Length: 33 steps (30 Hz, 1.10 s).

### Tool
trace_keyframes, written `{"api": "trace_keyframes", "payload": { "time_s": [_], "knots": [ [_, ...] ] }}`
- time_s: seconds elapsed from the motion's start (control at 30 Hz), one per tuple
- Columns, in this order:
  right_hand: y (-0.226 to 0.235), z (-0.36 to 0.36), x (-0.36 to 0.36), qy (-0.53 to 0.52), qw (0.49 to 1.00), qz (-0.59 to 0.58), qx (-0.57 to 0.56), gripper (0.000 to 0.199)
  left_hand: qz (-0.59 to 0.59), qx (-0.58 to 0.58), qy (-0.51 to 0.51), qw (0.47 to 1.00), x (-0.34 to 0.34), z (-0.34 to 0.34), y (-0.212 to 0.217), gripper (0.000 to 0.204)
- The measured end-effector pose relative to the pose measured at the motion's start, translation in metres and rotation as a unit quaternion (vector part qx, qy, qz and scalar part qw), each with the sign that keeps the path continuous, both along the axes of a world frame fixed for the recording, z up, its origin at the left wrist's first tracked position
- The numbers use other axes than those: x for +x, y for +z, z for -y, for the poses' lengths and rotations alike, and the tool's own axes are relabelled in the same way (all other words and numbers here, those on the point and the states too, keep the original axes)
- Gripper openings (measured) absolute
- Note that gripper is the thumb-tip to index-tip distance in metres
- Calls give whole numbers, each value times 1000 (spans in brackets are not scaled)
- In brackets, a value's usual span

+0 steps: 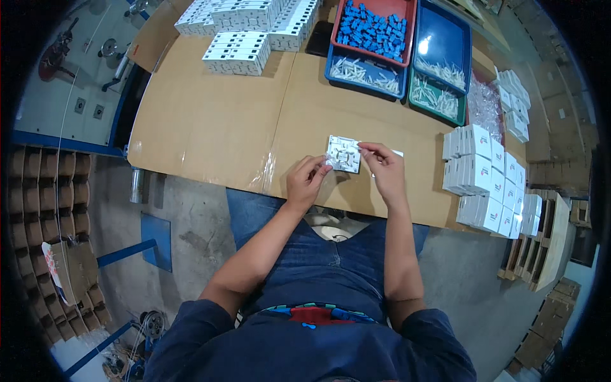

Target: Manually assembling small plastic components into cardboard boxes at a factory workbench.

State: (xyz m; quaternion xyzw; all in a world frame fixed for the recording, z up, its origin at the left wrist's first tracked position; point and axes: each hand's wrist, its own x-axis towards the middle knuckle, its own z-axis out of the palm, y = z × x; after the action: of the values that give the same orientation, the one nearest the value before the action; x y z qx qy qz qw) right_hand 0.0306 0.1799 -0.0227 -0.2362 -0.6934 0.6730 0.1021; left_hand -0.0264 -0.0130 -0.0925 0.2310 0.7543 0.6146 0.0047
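Note:
A white square plastic fitting (344, 154), with an open, moulded back and small parts in its middle, is at the table's near edge in front of me. My left hand (305, 183) grips its left side between thumb and fingers. Something clear and shiny shows by those fingertips, too small to name. At the fitting's upper right corner, my right hand (386, 170) is closed in a pinch. Whatever lies between its fingertips is too small to make out. Part of a flat white piece (398, 153) shows behind the right hand, which covers most of it.
Stacked white fittings (237, 53) stand at the far left of the cardboard-covered table (210, 121). Far right are a red tray (412, 32) of blue parts, and blue (366, 88) and green trays (438, 114) of white plugs. White boxes (487, 178) are piled at the right edge.

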Motion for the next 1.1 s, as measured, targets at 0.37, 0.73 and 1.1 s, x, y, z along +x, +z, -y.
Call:
{"api": "trace_keyframes", "payload": {
  "time_s": [0.37, 0.73, 1.1],
  "knots": [
    [2, 22, 21, 50, 998, -20, 45, 10, -36, 36, -53, 997, 9, -5, 7, 23],
    [-8, 33, 22, 19, 992, -6, 124, 11, -57, 48, -79, 994, 16, -6, 19, 24],
    [3, 37, 23, 94, 981, -59, 156, 15, -45, 39, -76, 995, 13, -1, 14, 29]
  ]
}}
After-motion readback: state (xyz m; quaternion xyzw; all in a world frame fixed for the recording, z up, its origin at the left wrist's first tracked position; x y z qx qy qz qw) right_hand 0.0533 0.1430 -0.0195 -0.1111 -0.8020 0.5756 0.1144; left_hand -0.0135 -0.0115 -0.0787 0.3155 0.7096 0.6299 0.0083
